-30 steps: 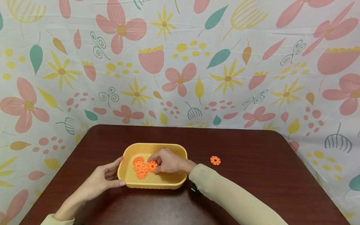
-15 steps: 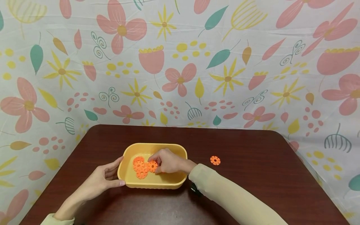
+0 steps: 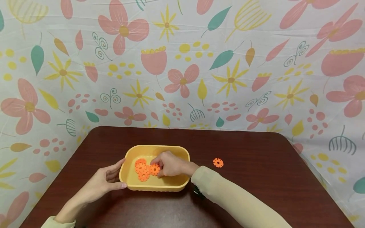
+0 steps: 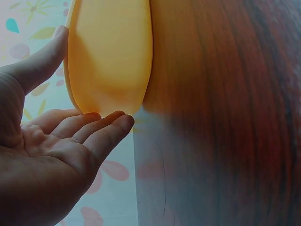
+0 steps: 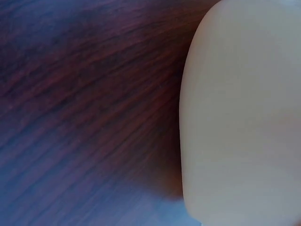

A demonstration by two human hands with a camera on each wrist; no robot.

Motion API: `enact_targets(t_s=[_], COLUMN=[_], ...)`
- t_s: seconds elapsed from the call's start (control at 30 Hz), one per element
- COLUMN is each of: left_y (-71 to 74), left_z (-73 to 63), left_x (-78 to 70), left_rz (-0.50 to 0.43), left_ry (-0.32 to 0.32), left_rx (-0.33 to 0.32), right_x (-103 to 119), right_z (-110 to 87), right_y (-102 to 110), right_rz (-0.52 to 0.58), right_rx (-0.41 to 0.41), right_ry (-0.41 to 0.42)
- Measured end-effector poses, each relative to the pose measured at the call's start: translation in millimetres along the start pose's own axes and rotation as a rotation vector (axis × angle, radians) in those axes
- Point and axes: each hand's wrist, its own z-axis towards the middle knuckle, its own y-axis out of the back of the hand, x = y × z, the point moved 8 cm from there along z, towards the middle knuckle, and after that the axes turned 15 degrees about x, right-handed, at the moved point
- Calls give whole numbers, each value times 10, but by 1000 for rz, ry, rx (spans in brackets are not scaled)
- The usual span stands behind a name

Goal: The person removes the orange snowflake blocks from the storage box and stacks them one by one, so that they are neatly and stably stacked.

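A yellow plastic basin (image 3: 174,189) stands on the table with several flat orange notched discs (image 3: 144,175) at the left of its floor. My left hand (image 3: 99,183) holds the basin's left end, its thumb (image 4: 47,54) along one side and its fingertips at the end wall. Inside the basin, my right hand (image 3: 171,164) pinches one orange notched disc (image 3: 155,169) between thumb and fingers, beside the others. The right wrist view shows the basin's pale outer wall (image 5: 240,117) but not the hand.
One more orange notched disc (image 3: 218,162) lies on the dark brown table (image 3: 245,152), right of the basin. A patterned cloth (image 3: 182,104) hangs behind the table and along its sides.
The right hand and its pinched disc have shifted very slightly toward the front of the basin. The left hand and the basin have kept their places.
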Motion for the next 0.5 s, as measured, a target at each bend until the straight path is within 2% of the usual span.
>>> enact_targets(t_s=[0.17,0.5], left_y=[-6,0], left_z=[1,4], left_x=[-33,-32], left_rz=[8,10], left_ry=[-16,-12], left_rx=[8,4], right_x=[16,81], right_z=[-14,-113], right_y=[12,145], right_rz=[22,121], right_rx=[0,-58], right_ry=[13,54])
